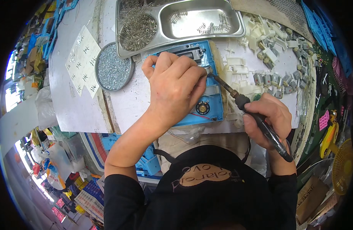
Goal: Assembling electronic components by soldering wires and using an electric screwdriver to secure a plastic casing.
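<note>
A blue plastic housing [218,103] lies on the worktable in front of me, with a round black speaker [202,108] and thin red wires in its near part. My left hand [174,86] rests over the housing, fingers curled down and pinched at its right side. Whatever those fingertips hold is hidden behind the hand. My right hand [274,119] is closed round the black handle of a soldering iron [260,122]. Its tip points up and left, reaching a small metal part [208,70] in the housing beside my left fingertips.
A steel tray [201,36] of springs stands at the far side. Left of the housing sits a round dish [114,67] of small screws, near paper sheets [83,63]. White plastic parts [237,69] and small motors [274,79] lie on the right. A yellow fan [343,166] stands far right.
</note>
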`<state>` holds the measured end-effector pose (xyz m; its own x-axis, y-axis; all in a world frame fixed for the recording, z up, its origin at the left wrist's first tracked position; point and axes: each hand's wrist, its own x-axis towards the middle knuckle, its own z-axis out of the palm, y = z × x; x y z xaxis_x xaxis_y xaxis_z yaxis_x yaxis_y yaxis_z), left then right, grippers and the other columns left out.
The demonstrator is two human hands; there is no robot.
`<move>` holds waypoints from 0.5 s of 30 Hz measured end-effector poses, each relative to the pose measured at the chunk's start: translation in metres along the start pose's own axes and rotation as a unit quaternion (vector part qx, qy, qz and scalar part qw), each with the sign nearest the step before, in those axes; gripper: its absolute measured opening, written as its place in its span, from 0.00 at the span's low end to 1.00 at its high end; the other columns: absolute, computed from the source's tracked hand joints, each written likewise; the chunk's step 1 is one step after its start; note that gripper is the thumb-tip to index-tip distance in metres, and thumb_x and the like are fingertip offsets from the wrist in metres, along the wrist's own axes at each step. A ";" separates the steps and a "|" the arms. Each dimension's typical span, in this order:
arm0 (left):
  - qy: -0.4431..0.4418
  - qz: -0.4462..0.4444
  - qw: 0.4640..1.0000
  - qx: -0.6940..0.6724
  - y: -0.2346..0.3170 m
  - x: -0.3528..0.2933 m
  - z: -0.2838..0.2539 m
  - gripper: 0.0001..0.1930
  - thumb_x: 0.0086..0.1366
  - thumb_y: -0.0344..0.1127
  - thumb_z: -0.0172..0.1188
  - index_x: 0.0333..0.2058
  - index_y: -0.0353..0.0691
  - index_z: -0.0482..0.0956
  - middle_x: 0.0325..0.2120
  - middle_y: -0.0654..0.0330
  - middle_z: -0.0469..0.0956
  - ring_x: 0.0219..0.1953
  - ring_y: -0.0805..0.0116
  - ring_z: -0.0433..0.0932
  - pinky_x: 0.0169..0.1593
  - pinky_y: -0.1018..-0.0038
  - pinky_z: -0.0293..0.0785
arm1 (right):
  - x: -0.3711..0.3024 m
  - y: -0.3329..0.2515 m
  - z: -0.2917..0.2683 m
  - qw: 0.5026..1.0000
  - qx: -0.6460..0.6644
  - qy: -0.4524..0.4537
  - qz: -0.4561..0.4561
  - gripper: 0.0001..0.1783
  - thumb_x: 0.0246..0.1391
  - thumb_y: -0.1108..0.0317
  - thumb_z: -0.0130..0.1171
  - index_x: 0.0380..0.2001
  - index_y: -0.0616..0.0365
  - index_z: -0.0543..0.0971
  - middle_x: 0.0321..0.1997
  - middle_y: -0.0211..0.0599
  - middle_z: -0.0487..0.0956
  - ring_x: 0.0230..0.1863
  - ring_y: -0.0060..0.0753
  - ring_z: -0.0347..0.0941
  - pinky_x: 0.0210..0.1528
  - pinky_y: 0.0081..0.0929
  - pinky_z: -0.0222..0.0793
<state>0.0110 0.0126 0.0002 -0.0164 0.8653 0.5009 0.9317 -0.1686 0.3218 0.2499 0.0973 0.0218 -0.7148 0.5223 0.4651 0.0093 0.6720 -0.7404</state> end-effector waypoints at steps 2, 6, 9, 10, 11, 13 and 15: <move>-0.010 -0.003 1.000 0.009 0.002 0.002 -0.004 0.09 0.47 0.30 0.73 0.30 0.48 0.84 0.29 0.70 0.79 0.37 0.66 0.73 0.49 0.64 0.59 | 0.000 0.000 0.000 1.000 -0.005 -0.003 0.001 0.15 0.47 0.76 0.70 0.40 0.61 0.81 0.24 0.34 0.79 0.18 0.33 0.69 0.21 0.28 0.64; -0.009 -0.003 1.000 0.015 0.002 0.001 -0.003 0.09 0.48 0.30 0.73 0.30 0.48 0.84 0.29 0.70 0.79 0.37 0.66 0.73 0.49 0.64 0.59 | -0.004 0.000 0.002 1.000 0.001 0.006 0.005 0.15 0.47 0.77 0.70 0.40 0.62 0.81 0.25 0.35 0.80 0.18 0.32 0.69 0.21 0.27 0.64; -0.011 -0.005 1.000 0.017 0.002 0.000 -0.003 0.09 0.48 0.30 0.73 0.29 0.48 0.84 0.29 0.70 0.79 0.37 0.66 0.74 0.49 0.64 0.59 | -0.006 0.000 -0.002 1.000 -0.003 0.010 0.007 0.14 0.47 0.77 0.71 0.39 0.63 0.81 0.24 0.36 0.79 0.18 0.32 0.69 0.21 0.27 0.62; -0.012 -0.005 1.000 0.018 0.002 0.000 -0.004 0.09 0.48 0.30 0.73 0.29 0.48 0.84 0.29 0.70 0.79 0.37 0.66 0.74 0.50 0.64 0.59 | -0.006 0.000 -0.002 1.000 -0.003 0.008 0.009 0.14 0.47 0.77 0.71 0.39 0.64 0.81 0.24 0.36 0.79 0.18 0.31 0.69 0.21 0.27 0.62; -0.013 -0.006 1.000 0.018 0.002 0.001 -0.004 0.09 0.48 0.30 0.73 0.29 0.48 0.84 0.29 0.70 0.79 0.38 0.66 0.74 0.50 0.64 0.59 | -0.006 -0.001 -0.003 1.000 -0.002 0.006 0.012 0.14 0.47 0.77 0.71 0.39 0.64 0.81 0.24 0.37 0.79 0.18 0.31 0.69 0.21 0.26 0.62; -0.009 -0.005 1.000 0.017 0.002 0.000 -0.003 0.09 0.48 0.30 0.73 0.29 0.48 0.84 0.29 0.70 0.79 0.37 0.66 0.74 0.50 0.64 0.59 | -0.006 -0.001 -0.004 1.000 -0.002 0.007 0.013 0.14 0.48 0.76 0.71 0.39 0.64 0.81 0.24 0.37 0.79 0.18 0.31 0.69 0.20 0.26 0.62; -0.008 -0.004 1.000 0.017 0.003 0.000 -0.003 0.09 0.48 0.31 0.73 0.29 0.48 0.84 0.29 0.70 0.79 0.37 0.66 0.74 0.50 0.64 0.59 | -0.006 -0.001 -0.004 1.000 -0.004 0.012 0.009 0.14 0.48 0.76 0.71 0.39 0.65 0.81 0.24 0.37 0.79 0.18 0.31 0.69 0.20 0.26 0.62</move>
<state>0.0124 0.0111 0.0036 -0.0193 0.8739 0.4856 0.9434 -0.1450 0.2984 0.2568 0.0959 0.0216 -0.6974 0.5470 0.4631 0.0280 0.6664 -0.7450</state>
